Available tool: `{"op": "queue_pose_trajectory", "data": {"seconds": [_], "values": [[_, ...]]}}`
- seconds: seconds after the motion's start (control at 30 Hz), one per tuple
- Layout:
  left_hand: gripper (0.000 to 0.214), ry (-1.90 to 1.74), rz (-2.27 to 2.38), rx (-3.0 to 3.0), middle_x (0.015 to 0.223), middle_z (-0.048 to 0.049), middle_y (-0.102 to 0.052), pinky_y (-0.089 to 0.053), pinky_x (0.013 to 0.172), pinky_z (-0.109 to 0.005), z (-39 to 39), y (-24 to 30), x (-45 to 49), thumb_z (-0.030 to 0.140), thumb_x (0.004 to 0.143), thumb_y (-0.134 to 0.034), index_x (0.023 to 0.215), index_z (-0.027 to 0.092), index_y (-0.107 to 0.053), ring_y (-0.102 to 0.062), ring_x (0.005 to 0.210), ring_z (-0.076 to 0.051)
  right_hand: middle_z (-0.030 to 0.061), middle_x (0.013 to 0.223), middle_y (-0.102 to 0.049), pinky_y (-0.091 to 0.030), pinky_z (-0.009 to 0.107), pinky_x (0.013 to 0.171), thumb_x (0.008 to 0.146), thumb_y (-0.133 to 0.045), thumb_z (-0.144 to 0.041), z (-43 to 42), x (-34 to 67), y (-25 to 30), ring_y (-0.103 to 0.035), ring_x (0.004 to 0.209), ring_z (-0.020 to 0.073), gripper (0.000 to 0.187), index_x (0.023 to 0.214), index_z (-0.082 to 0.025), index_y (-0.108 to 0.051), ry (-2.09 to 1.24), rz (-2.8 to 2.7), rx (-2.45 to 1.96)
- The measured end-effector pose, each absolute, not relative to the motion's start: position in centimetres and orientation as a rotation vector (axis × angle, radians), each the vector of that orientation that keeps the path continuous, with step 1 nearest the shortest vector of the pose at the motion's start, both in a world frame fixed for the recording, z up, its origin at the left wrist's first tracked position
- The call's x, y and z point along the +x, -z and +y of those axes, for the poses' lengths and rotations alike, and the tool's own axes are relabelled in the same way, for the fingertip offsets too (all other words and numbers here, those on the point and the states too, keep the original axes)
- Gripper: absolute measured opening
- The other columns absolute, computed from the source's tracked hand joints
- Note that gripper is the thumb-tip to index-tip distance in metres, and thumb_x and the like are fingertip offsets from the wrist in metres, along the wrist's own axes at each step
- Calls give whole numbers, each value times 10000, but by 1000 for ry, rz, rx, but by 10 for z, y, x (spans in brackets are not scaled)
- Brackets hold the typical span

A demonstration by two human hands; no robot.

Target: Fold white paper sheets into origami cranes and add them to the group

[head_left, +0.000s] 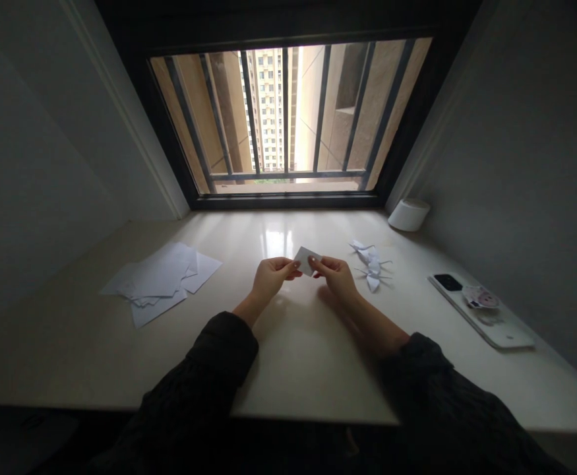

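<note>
A small folded piece of paper (306,258), greyish against the window light, is held up between my two hands above the sill. My left hand (273,276) pinches its left corner between thumb and fingers. On the opposite side, my right hand (336,277) grips the right edge, thumb on the near face. The paper's far face is hidden from me. Just right of my right hand lie several folded white paper cranes (373,265) in a row. Off to the left, loose sheets of white paper (162,276) lie in an untidy, overlapping pile.
A phone (486,316) with a round sticker-like grip lies face down at the right. A white cylindrical object (409,215) stands in the back right corner. The barred window (288,119) closes off the back, and the white sill's front edge (312,417) runs near me.
</note>
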State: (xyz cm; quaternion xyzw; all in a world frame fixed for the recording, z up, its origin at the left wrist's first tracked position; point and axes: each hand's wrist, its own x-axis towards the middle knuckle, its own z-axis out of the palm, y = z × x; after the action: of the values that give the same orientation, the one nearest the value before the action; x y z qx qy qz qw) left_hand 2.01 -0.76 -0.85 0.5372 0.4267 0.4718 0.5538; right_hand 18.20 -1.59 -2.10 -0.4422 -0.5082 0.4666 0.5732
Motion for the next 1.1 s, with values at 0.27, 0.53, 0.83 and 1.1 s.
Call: {"op": "queue_pose_trajectory", "data": {"seconds": [0.27,0.53,0.83,1.1], "values": [[281,-1203,1195,1620,699,-54,-719,-476,630,-269,-3,10,13,442,729,-669,742,166,-720,-664,674,-179,40,777,-672,-459,304,626,712,-659,-518,-12,184,21,-568,676,164,335,814,-207,-727,-851,-1329,-1096],[176,-1257,1403,2098,827,5,-742,-429,658,-255,-14,-2,12,416,801,-622,838,302,-750,-662,725,-168,-34,562,-539,-418,273,523,747,-664,-460,-20,182,15,-497,512,124,342,1010,-244,-698,-661,-1416,-1162],[204,-1333,1527,2127,814,-26,-736,-422,626,-270,-13,-1,12,429,770,-657,886,287,-747,-644,655,-165,31,806,-734,-530,347,739,762,-673,-370,-19,179,17,-683,767,207,172,854,-241,-740,-762,-1374,-1019],[296,-1397,958,1555,921,-61,-736,-511,835,-342,-3,7,18,345,682,-745,944,210,-731,-684,865,-214,15,866,-749,-529,370,794,697,-738,-349,-20,180,15,-691,834,239,161,840,-278,-758,-775,-1339,-1009]]}}
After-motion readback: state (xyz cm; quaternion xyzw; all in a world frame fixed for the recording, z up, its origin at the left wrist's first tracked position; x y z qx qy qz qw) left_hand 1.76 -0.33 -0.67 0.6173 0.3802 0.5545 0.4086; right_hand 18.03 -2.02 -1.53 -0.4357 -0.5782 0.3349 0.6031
